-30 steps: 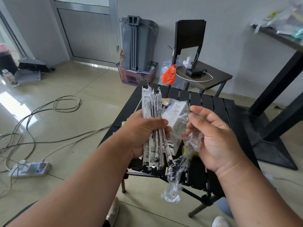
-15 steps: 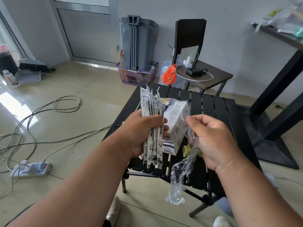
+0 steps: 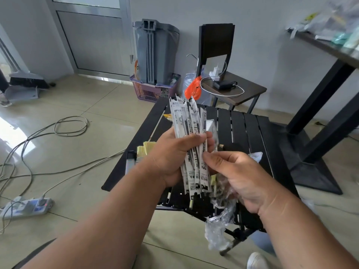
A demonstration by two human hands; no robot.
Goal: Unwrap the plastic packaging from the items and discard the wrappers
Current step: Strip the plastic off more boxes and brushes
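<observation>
Left hand [image 3: 171,158] grips a fanned bundle of long narrow white-and-black sachets [image 3: 191,140], fingers wrapped round the middle and thumb across the front. About 5 or 6 sachets show at the top of the fan; exact count cannot be told since they overlap. 1 small white box [image 3: 210,126] peeks out behind the bundle on its right, held in the same hand.

Right hand [image 3: 242,177] sits just beside the bundle, index fingertip touching the lower half of the rightmost sachet, other fingers curled round 1 crumpled clear plastic wrapper [image 3: 220,226] that hangs down below the palm, past the near edge of the tabletop.

All of this is held in the air over the near-left part of 1 black slatted table [image 3: 250,131]. On the tabletop near its left edge: 1 stack of yellow notes [image 3: 144,148] and 1 yellow scrap [image 3: 168,116] further back. 1 pale scrap [image 3: 256,155] lies on the slats right of the right hand.

Behind the far edge: 1 chair [image 3: 229,82], 1 orange bag [image 3: 193,88], 1 grey bin [image 3: 155,53] in 1 purple basket [image 3: 149,92]. Floor left: 1 power strip [image 3: 25,207], loose cables [image 3: 70,126].
</observation>
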